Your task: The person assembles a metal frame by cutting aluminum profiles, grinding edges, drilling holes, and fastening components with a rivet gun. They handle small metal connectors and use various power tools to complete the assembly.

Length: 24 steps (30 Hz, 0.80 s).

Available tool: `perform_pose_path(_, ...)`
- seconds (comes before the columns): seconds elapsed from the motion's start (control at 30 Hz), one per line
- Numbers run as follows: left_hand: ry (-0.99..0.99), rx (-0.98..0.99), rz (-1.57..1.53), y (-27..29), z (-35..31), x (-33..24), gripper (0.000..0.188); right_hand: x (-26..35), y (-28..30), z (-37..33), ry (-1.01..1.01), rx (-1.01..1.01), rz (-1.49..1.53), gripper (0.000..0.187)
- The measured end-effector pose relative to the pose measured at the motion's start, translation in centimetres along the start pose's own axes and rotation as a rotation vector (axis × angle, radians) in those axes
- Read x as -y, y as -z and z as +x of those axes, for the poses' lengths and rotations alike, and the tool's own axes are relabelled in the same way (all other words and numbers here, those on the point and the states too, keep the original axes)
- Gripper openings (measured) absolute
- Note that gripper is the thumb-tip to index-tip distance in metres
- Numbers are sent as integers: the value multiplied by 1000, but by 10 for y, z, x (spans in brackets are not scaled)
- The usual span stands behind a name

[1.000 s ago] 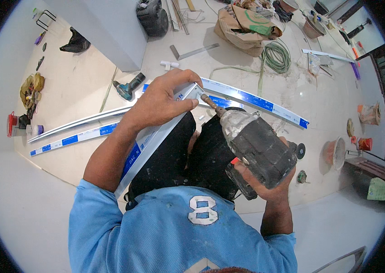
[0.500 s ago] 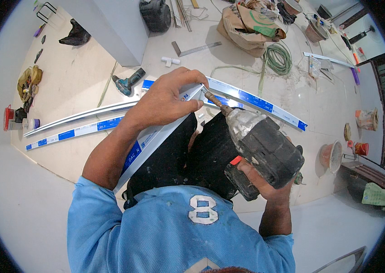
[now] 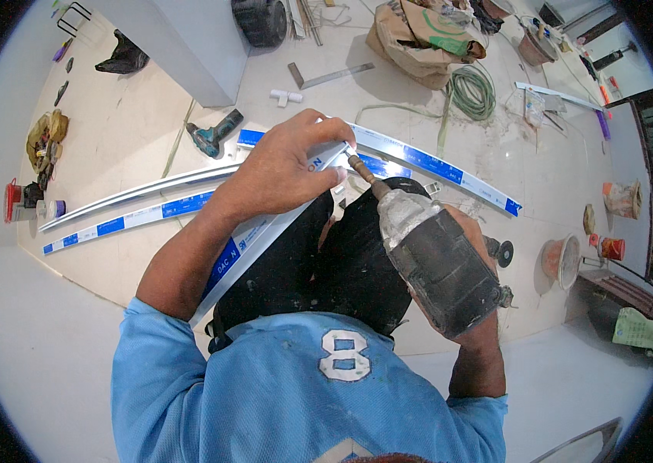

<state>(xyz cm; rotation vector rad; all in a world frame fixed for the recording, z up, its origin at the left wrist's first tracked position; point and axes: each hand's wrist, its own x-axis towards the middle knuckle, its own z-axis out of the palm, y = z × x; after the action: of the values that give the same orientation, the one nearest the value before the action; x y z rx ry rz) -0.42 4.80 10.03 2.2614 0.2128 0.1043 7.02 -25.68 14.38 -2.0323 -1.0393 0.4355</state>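
Fingers of the left hand (image 3: 284, 171) curl over the top of a metal strip (image 3: 253, 235) slanting across the lap; its lower end hides behind the forearm. Right hand (image 3: 474, 255), mostly hidden behind the drill (image 3: 433, 258), grips it, bit at the strip

The single view came from a camera worn on the person's head and looked steeply down over the blue shirt (image 3: 311, 393) and both forearms, which entered from the lower edge. It sat close to the left hand (image 3: 284, 174), the right hand (image 3: 473, 255) and the drill (image 3: 434, 258), so these filled the middle. The fisheye lens bent the long metal strips (image 3: 141, 202) on the tiled floor (image 3: 133, 139) and rounded the frame into a dark rim. Farther floor, with a coiled green hose (image 3: 471, 91), lay toward the top.
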Motion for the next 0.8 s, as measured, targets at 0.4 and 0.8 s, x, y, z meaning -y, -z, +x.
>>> perform_pose_path(0.4,26,15,-13,1,0,-4,37,-4,4,4,7,66,61,83)
perform_pose_path(0.8,34,43,5,-1,1,-5,39,0,2,10,13,59,24,93)
